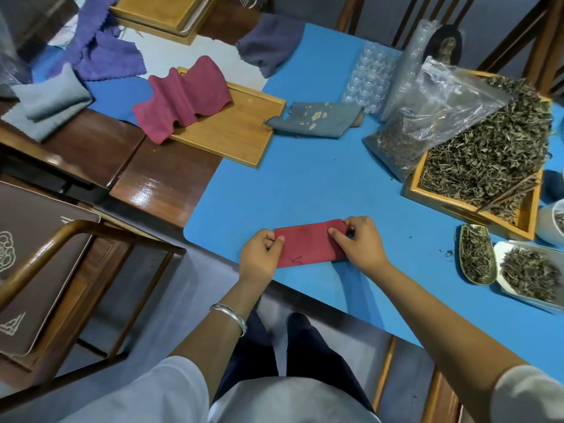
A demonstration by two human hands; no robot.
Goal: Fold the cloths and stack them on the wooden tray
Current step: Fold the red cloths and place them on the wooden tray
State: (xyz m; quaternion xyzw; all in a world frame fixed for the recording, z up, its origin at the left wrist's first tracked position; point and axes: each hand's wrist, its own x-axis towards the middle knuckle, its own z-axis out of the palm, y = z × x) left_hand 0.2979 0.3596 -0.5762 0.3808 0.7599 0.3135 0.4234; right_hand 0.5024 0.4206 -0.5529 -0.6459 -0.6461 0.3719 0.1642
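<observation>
A red cloth [308, 244], folded into a narrow rectangle, lies on the blue table mat near its front edge. My left hand [259, 257] pinches its left end and my right hand [360, 242] pinches its right end. Further back, a wooden tray [241, 132] holds a rumpled maroon cloth [183, 99] draped over its left side. A grey cloth with pale spots [317, 119] lies just right of the tray. Purple cloths [100, 47], a dark blue cloth [268, 44] and a folded grey cloth [48, 99] lie at the back left.
A wooden box of dried tea leaves [488, 166] with a plastic bag [439, 111] stands at the right. A scoop [476, 257] and a white dish of leaves [531, 273] sit near the right edge. Clear plastic cups [372, 77] stand behind. A wooden chair [61, 270] is at the left.
</observation>
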